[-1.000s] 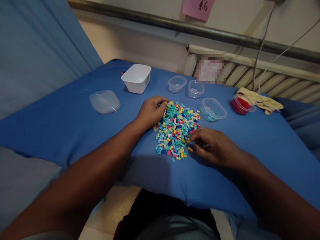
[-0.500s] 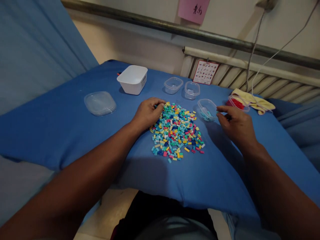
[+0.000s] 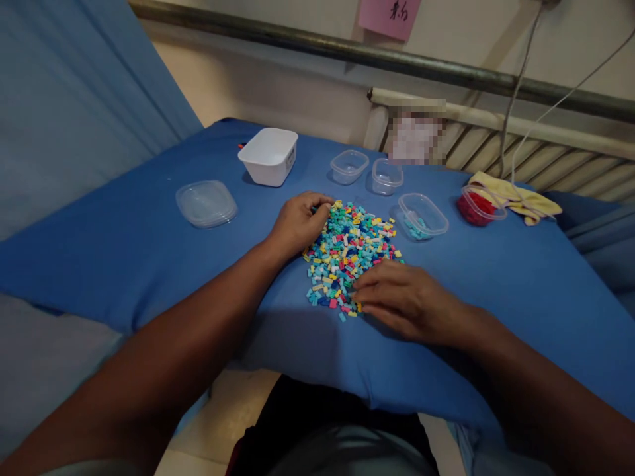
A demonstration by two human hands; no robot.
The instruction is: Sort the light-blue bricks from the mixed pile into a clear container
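A heap of small toy building bricks (image 3: 337, 254), in turquoise, yellow, pink, white and dark blue, lies loose on the blue-covered table. My left hand (image 3: 300, 221) rests against the heap's upper left edge, fingers stretched forward and thumb a little apart from them. My right hand (image 3: 404, 297) reaches over the lower right of the heap, palm down with its fingers extended onto the bricks; what lies beneath its fingertips is hidden. Just beyond, a clear plastic tub (image 3: 423, 215) holds some turquoise bricks (image 3: 417, 228).
Two more clear tubs (image 3: 349, 166) stand at the back, near a white plastic bin (image 3: 269, 157). Stacked clear lids (image 3: 207, 203) lie to the left. On the right, a tub of red pieces (image 3: 479, 206) sits beside a yellow cloth (image 3: 520, 195). A radiator (image 3: 476, 142) runs behind.
My right hand went from the heap to the tub with turquoise bricks, then came back to the heap with its fingers now stretched out. My left hand has stayed in place.
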